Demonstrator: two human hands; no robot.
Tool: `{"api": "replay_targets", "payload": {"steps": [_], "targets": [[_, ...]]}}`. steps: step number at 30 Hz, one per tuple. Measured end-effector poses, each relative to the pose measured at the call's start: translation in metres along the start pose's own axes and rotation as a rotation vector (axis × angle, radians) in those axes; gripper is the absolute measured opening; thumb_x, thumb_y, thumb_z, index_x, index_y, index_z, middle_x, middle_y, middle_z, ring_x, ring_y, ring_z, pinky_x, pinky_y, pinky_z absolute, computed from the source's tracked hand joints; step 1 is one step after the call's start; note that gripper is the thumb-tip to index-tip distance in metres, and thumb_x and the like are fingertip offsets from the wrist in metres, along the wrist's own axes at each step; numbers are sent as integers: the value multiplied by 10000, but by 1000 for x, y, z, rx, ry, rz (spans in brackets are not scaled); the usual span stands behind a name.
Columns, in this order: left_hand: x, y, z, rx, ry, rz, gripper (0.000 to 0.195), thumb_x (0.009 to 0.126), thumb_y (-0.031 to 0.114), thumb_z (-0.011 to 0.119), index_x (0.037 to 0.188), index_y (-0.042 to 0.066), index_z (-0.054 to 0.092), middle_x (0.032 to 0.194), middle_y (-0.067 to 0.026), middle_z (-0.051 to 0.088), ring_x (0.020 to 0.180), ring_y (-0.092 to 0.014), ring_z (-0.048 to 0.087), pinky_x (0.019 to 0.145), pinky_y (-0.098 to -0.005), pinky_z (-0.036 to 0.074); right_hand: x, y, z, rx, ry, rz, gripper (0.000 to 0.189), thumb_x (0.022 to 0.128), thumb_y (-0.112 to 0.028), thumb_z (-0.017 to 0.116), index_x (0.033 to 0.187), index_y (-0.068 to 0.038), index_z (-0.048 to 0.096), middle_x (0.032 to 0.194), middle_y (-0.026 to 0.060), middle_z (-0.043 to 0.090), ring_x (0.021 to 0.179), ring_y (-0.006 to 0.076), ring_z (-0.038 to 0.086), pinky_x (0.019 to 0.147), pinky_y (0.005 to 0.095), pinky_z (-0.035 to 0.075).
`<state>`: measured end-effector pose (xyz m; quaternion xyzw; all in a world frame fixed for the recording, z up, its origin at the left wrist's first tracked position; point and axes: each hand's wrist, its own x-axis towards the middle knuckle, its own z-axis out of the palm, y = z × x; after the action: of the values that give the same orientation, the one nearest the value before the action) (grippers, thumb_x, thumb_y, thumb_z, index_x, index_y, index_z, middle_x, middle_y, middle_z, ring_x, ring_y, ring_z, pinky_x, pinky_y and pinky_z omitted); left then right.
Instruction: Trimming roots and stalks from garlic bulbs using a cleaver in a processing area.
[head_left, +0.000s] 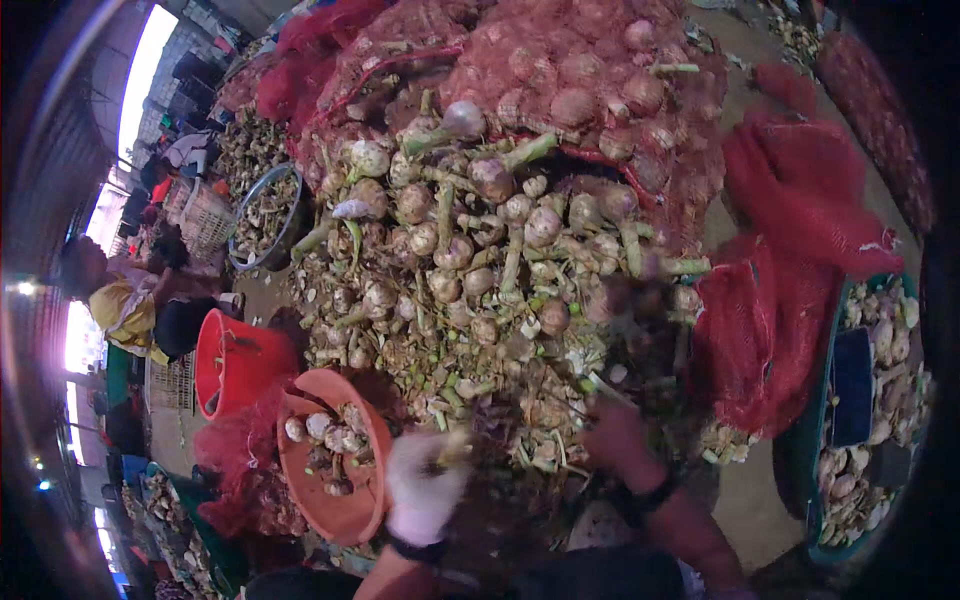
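My left hand (427, 480), in a white glove and blurred, is beside the rim of an orange plastic tub (379, 465) with several garlic bulbs in it. A pale yellowish piece (455, 448), perhaps garlic, shows at its fingers. My right hand (619, 435), bare with a dark band at the wrist, is closed around something whose shape is unclear; a thin tool shows faintly near its fingers. Before me lies a heap of garlic bulbs (480, 281) with thick cut stems, over peelings and stem scraps (450, 390).
Red mesh sacks of garlic (570, 75) lie behind the heap. Loose red netting (780, 322) and a green tub of garlic (814, 525) are at right. A red bucket (247, 360), a round basin (300, 202) and a seated person (127, 300) are at left.
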<state>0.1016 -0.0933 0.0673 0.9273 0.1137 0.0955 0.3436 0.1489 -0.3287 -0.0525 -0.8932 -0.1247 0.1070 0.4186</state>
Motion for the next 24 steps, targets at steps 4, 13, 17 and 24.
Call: {"api": "replay_targets", "payload": {"steps": [4,13,17,24], "targets": [[52,10,-34,650,173,323,270,656,12,667,924,37,652,995,-119,619,837,-263,588,769,-358,463,-13,8,3,469,22,573,323,681,-253,608,932,-54,651,841,175,640,778,380,612,714,432,493],[139,-31,134,966,-200,98,364,743,370,626,987,100,653,1137,-144,570,1032,-313,516,824,-435,425,-4,13,15,332,163,329,328,670,-268,638,869,-7,640,797,216,623,776,380,608,697,432,490],[93,-44,105,605,-144,308,258,751,296,625,808,47,658,971,-198,611,878,-356,563,782,-461,448,-16,4,-2,190,181,314,277,651,-259,656,824,-44,644,776,169,640,697,333,610,624,376,486],[26,35,41,465,-144,266,181,665,243,700,771,100,666,738,-138,613,686,-326,591,621,-410,478,3,-34,1,-37,-27,-71,233,690,-275,676,768,-67,604,709,142,601,684,352,600,605,426,484]]}}
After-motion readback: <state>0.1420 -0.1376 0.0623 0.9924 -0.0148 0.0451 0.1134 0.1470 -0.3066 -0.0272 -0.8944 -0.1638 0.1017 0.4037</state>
